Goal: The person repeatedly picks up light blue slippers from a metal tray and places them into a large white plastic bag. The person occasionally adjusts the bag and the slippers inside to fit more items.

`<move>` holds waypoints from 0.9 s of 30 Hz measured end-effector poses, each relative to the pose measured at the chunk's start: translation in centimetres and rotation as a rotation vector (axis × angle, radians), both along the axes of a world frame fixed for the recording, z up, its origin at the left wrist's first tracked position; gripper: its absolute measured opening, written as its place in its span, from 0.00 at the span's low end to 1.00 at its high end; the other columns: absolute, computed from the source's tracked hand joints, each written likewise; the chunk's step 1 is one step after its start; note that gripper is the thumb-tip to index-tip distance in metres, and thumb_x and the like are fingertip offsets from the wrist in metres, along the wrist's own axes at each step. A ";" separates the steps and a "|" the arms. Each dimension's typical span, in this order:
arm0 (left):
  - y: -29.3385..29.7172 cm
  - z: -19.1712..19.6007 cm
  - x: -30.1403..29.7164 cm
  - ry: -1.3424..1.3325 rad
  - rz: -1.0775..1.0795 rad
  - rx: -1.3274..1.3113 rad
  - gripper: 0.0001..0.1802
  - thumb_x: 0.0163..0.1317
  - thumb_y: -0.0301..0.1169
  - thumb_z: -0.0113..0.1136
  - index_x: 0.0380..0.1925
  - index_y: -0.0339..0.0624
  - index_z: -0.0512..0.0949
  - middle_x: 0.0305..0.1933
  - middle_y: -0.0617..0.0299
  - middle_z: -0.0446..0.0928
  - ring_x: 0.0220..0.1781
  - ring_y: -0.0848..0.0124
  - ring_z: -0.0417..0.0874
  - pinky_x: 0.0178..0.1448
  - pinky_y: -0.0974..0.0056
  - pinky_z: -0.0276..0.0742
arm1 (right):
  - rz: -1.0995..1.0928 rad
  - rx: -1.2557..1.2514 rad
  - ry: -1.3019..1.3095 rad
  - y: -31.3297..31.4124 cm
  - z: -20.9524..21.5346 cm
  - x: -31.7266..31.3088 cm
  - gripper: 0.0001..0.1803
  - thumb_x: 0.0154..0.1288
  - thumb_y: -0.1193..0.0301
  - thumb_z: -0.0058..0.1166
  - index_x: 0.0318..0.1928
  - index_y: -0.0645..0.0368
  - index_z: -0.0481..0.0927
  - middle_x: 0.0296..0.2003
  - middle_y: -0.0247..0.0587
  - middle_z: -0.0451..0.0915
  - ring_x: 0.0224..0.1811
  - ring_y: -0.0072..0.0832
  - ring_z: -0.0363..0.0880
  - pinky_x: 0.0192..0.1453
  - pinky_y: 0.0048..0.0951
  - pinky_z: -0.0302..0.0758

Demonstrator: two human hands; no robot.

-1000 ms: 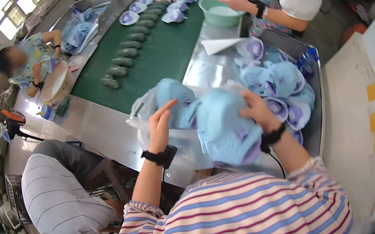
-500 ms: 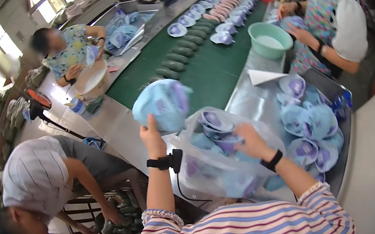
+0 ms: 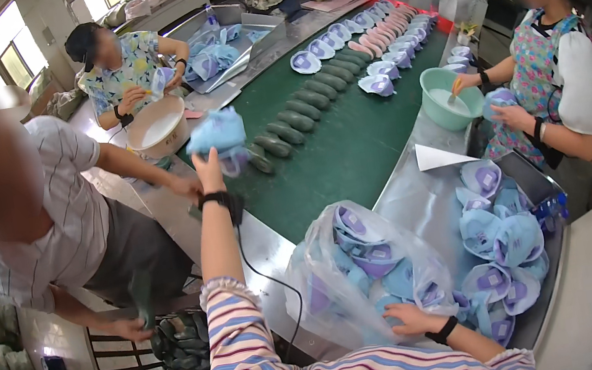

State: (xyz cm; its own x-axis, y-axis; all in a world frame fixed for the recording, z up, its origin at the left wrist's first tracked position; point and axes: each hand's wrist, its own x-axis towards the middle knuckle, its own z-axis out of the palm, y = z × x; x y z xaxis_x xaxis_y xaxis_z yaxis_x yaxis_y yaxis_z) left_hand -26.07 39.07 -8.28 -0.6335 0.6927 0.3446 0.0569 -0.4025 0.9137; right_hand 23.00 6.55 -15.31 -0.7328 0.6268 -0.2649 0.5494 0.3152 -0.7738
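Left hand (image 3: 208, 169): held up, with the light-blue fabric piece (image 3: 216, 132) grasped in its fingers.
Light-blue fabric piece: held up near the left edge of the green surface (image 3: 297, 192).
Right hand (image 3: 412, 317): laid at the clear plastic bag (image 3: 315, 255); whether anything is gripped cannot be told.
Clear plastic bag: filled with blue-purple pieces (image 3: 377, 259), placed on the metal surface (image 3: 265, 256).

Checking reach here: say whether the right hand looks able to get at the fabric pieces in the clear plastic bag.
Likely yes: the right hand is at the near edge of the clear plastic bag, whose open mouth leaves the blue-and-purple fabric pieces largely exposed.
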 end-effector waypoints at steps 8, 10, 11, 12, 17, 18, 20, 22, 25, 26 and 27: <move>-9.7 4.8 19.4 0.772 -1.187 -0.316 0.15 0.60 0.31 0.49 0.44 0.35 0.73 0.45 0.57 0.73 0.46 0.67 0.74 0.52 0.66 0.68 | -0.128 0.042 0.117 -0.1 -2.6 0.3 0.22 0.51 0.66 0.53 0.48 0.60 0.71 0.48 0.53 0.72 0.51 0.46 0.70 0.55 0.39 0.66; -14.8 2.9 22.5 1.006 -1.445 -0.570 0.25 0.51 0.36 0.61 0.48 0.37 0.71 0.55 0.52 0.69 0.55 0.61 0.70 0.58 0.61 0.65 | -0.170 0.094 0.092 1.7 -1.7 -0.3 0.21 0.52 0.67 0.52 0.47 0.61 0.72 0.44 0.51 0.74 0.48 0.44 0.72 0.52 0.38 0.67; -16.4 0.8 23.4 1.289 -1.269 -0.415 0.27 0.48 0.38 0.63 0.48 0.39 0.71 0.55 0.53 0.69 0.58 0.59 0.68 0.59 0.58 0.64 | -0.198 0.161 0.053 2.7 -1.1 -0.6 0.20 0.52 0.67 0.52 0.47 0.61 0.72 0.43 0.50 0.75 0.46 0.43 0.73 0.51 0.38 0.68; -17.4 -1.7 24.2 1.546 -1.061 -0.247 0.29 0.44 0.40 0.65 0.48 0.41 0.71 0.54 0.54 0.69 0.61 0.57 0.65 0.60 0.54 0.62 | -0.255 0.230 0.050 3.9 -0.8 -0.9 0.20 0.53 0.67 0.51 0.47 0.60 0.72 0.43 0.50 0.75 0.46 0.43 0.73 0.50 0.38 0.69; -16.7 -6.0 27.2 1.791 -0.704 -0.442 0.30 0.39 0.37 0.67 0.46 0.45 0.72 0.53 0.56 0.69 0.58 0.60 0.66 0.57 0.50 0.62 | -0.093 0.031 -0.013 3.8 0.1 -1.9 0.20 0.51 0.64 0.51 0.46 0.58 0.74 0.42 0.49 0.77 0.45 0.44 0.74 0.46 0.38 0.70; -16.2 -6.5 27.7 1.778 -0.745 -0.547 0.29 0.39 0.36 0.67 0.46 0.46 0.72 0.52 0.56 0.69 0.57 0.60 0.67 0.56 0.51 0.62 | 0.000 0.041 -0.093 3.1 0.0 -2.0 0.22 0.51 0.63 0.52 0.47 0.57 0.73 0.41 0.48 0.77 0.44 0.43 0.75 0.46 0.37 0.71; -15.0 -10.0 28.1 1.846 -0.542 -0.471 0.16 0.45 0.35 0.61 0.37 0.48 0.76 0.44 0.61 0.73 0.50 0.64 0.71 0.50 0.52 0.64 | 0.193 0.066 -0.245 1.6 -0.3 -2.6 0.24 0.49 0.60 0.53 0.48 0.53 0.73 0.41 0.45 0.78 0.43 0.40 0.76 0.44 0.36 0.72; -15.1 -11.0 28.5 1.902 -0.425 -0.467 0.10 0.48 0.35 0.58 0.33 0.50 0.78 0.41 0.63 0.75 0.47 0.65 0.73 0.48 0.52 0.65 | 0.179 0.039 -0.242 1.5 -0.2 -2.3 0.24 0.49 0.59 0.53 0.48 0.53 0.73 0.40 0.44 0.78 0.43 0.39 0.77 0.43 0.35 0.72; -15.0 -9.1 28.2 1.798 -0.707 -0.331 0.08 0.52 0.36 0.53 0.25 0.46 0.78 0.33 0.59 0.77 0.41 0.62 0.77 0.46 0.53 0.68 | 0.219 -0.005 -0.169 1.4 1.1 -0.9 0.22 0.51 0.59 0.53 0.47 0.53 0.74 0.39 0.43 0.79 0.42 0.38 0.77 0.43 0.35 0.72; -15.1 -8.3 28.1 1.694 -0.828 -0.326 0.09 0.52 0.36 0.52 0.23 0.45 0.78 0.33 0.58 0.77 0.40 0.60 0.77 0.46 0.52 0.69 | 0.239 -0.026 -0.131 1.4 1.7 -0.2 0.21 0.51 0.60 0.52 0.46 0.53 0.74 0.38 0.42 0.79 0.42 0.38 0.78 0.42 0.35 0.72; -15.1 -7.3 27.4 1.463 -0.898 -0.379 0.11 0.50 0.38 0.56 0.23 0.41 0.76 0.30 0.54 0.76 0.37 0.55 0.77 0.43 0.53 0.71 | 0.211 -0.044 -0.090 1.3 1.9 0.6 0.20 0.52 0.60 0.52 0.45 0.53 0.75 0.37 0.42 0.79 0.40 0.38 0.78 0.42 0.35 0.72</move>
State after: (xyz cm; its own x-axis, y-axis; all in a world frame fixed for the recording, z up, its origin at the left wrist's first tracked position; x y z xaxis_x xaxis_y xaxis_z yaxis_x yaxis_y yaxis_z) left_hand 1.31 23.93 -15.54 0.6097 0.7924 -0.0184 0.7429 -0.5631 0.3620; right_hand 23.56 7.86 -13.41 -0.8186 0.4486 -0.3586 0.5421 0.3971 -0.7406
